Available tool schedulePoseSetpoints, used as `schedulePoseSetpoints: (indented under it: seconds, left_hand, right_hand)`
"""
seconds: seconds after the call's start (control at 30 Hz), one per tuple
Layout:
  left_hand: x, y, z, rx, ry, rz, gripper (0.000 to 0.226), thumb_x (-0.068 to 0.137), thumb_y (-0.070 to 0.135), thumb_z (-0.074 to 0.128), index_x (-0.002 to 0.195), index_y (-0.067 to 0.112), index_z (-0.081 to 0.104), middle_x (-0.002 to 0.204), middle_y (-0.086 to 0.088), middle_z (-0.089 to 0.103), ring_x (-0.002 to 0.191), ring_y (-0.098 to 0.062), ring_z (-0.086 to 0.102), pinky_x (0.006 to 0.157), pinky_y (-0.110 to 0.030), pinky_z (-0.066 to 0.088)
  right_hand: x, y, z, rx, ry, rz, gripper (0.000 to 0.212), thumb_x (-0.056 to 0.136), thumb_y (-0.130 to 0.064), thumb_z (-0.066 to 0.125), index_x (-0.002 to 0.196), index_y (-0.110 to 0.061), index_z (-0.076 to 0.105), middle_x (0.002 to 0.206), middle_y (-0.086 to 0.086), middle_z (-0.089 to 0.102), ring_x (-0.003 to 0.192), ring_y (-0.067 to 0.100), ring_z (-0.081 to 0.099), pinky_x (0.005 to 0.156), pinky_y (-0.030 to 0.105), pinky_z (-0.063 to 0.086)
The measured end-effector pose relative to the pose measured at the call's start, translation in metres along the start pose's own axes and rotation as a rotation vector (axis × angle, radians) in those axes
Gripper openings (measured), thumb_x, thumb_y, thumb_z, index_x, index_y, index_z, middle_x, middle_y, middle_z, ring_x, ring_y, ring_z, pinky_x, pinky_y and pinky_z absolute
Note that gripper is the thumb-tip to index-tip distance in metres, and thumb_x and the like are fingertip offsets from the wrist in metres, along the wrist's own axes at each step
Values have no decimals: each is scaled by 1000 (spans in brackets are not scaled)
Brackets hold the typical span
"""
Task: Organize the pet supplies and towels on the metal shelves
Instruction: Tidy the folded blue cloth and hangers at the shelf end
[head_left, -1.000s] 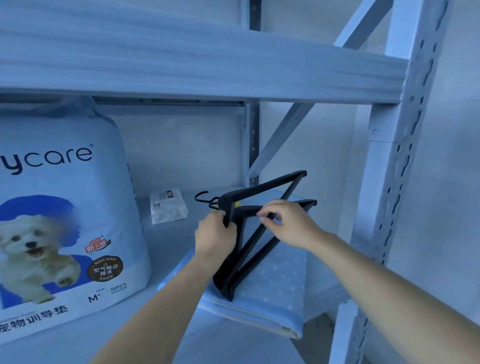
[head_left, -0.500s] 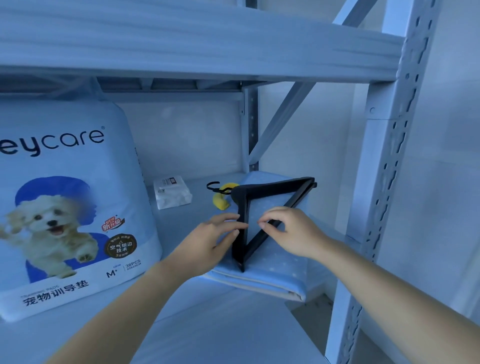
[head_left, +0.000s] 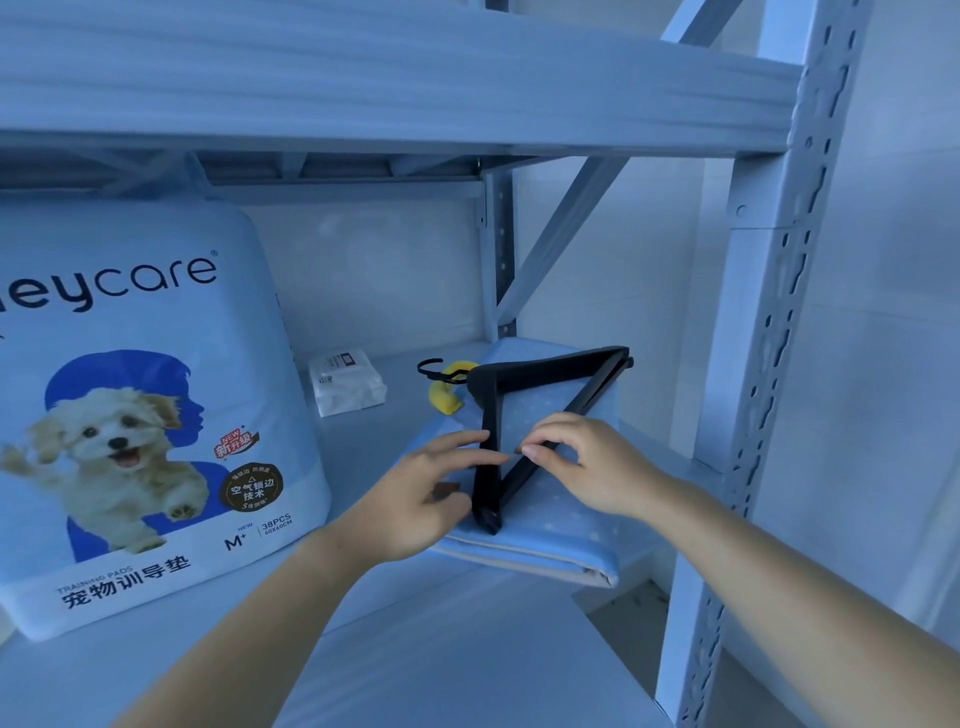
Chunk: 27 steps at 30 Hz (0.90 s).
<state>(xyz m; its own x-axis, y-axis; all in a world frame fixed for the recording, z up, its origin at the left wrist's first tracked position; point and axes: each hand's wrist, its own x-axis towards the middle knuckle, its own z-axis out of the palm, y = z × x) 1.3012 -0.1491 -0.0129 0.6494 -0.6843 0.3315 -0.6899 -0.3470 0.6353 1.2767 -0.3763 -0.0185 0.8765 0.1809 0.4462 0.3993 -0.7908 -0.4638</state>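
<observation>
Here, left hand (head_left: 421, 493) fingers straight, right hand (head_left: 592, 462) apparently pinching, black hangers (head_left: 550, 370) are best squared flat on the folded towel (head_left: 561, 519).

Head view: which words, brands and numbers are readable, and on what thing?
"eycare", start cut off: pet pad pack
"TRAINING PADS": same pack
"宠物训导垫": same pack
"M+": same pack
"38PCS": same pack
"60X60CM", faint: same pack
"NEW 新升级": same pack
"空气锁边技术": same pack
Small white packet: label too small to read.

The head-worn camera looks forward and slightly down, close in, onto one metal shelf (head_left: 441, 649).
</observation>
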Motion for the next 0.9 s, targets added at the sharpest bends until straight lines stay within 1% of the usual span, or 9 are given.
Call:
schedulePoseSetpoints:
  seconds: [0.1, 0.2, 0.3, 0.4, 0.53, 0.63, 0.73, 0.83, 0.9]
  left_hand:
    - [0, 1, 3, -54, 9, -9, 41, 79, 40, 52, 120, 41, 58, 142, 20, 36, 125, 12, 35, 95, -14, 42]
    - [-1, -1, 5, -29, 16, -21, 53, 67, 62, 62, 118, 48, 56, 140, 24, 36, 128, 10, 34, 100, -25, 43]
    - [-2, -1, 6, -4, 16, -18, 55, 64, 62, 67, 116, 53, 53, 140, 25, 34, 124, 12, 37, 100, -25, 43]
    - [-3, -2, 5, -11, 8, -22, 54, 65, 61, 67, 116, 55, 52, 141, 25, 33, 123, 12, 38, 99, -23, 43]
    - [-4, -3, 3, 25, -6, -17, 55, 70, 57, 71, 120, 54, 49, 142, 25, 33, 122, 12, 39, 98, -19, 41]
    - [-6, -7, -4, 99, -21, -33, 69, 66, 64, 69, 128, 47, 45, 137, 28, 37, 119, 12, 41, 97, -14, 38]
    - [-10, -10, -13, 175, -34, -46, 86, 56, 77, 61, 132, 41, 43, 127, 37, 38, 112, 20, 40, 89, 1, 31]
    - [-12, -11, -18, 253, -39, -71, 94, 54, 80, 56, 135, 36, 41, 129, 31, 38, 113, 19, 37, 88, 5, 23]
    - [-10, -14, -19, 284, -54, -95, 97, 53, 83, 53, 136, 36, 41, 134, 27, 39, 120, 13, 34, 96, 0, 23]
  right_hand:
    - [0, 1, 2, 3, 13, 32, 23, 96, -34, 47, 101, -23, 66, 99, -10, 60, 94, 3, 55, 87, 30, 46]
    - [-3, -3, 5, -5, 14, 16, 25, 97, -32, 45, 103, -21, 67, 102, -9, 61, 97, 4, 55, 88, 28, 46]
    - [-8, -12, 5, 2, 18, -20, 25, 96, -31, 48, 105, -18, 68, 109, -9, 63, 102, 1, 54, 90, 19, 43]
    - [-10, -18, 5, 33, -1, -35, 23, 94, -35, 52, 102, -21, 69, 98, -12, 65, 96, 1, 57, 87, 25, 46]
    - [-9, -27, 2, 20, -9, 1, 24, 92, -39, 53, 100, -23, 69, 99, -14, 65, 95, 0, 57, 87, 28, 47]
    - [-7, -37, 1, 28, 55, 19, 19, 91, -36, 55, 91, -25, 71, 89, -17, 67, 84, 4, 62, 80, 32, 50]
    - [-1, -44, 1, 28, 113, 75, 18, 90, -37, 55, 89, -28, 70, 84, -19, 68, 80, 8, 64, 76, 37, 53]
    - [7, -55, 2, -13, 55, 172, 26, 87, -49, 52, 98, -30, 66, 92, -18, 66, 87, 10, 63, 82, 36, 52]
    - [9, -62, 3, -74, 1, 230, 42, 86, -56, 50, 116, -28, 60, 109, -12, 64, 103, 12, 59, 88, 30, 48]
